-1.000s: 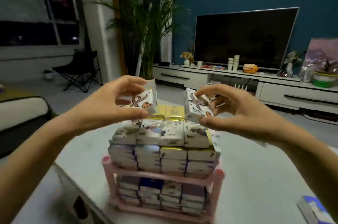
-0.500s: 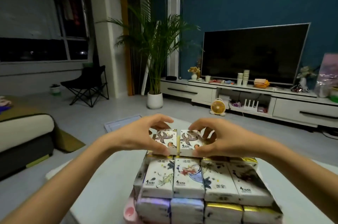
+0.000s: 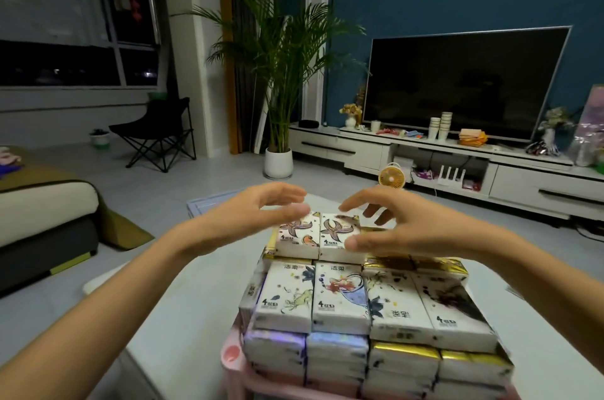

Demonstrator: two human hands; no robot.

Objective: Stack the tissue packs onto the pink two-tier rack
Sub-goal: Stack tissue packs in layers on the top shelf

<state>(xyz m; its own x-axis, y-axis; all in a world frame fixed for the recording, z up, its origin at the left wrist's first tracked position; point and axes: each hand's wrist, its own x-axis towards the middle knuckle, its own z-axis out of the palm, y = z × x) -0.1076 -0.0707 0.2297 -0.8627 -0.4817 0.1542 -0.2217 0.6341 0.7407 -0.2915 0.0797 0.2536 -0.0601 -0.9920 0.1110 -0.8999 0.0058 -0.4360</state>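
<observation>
The left hand (image 3: pixel 248 220) and the right hand (image 3: pixel 402 226) hover open, gripping nothing, close around two starfish tissue packs (image 3: pixel 299 231) lying side by side on top of the pile (image 3: pixel 340 298) on the pink rack (image 3: pixel 232 354), probably to steady them.

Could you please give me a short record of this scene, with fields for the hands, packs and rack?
left hand: open, fingers loosely curved, above the left starfish pack
right hand: open, thumb at the right starfish pack's front edge
placement: both lie flat, side by side, topmost on the stack's far row
stack: tissue packs in several layers on the pink rack
pink rack: only a near corner shows
support: white table
</observation>
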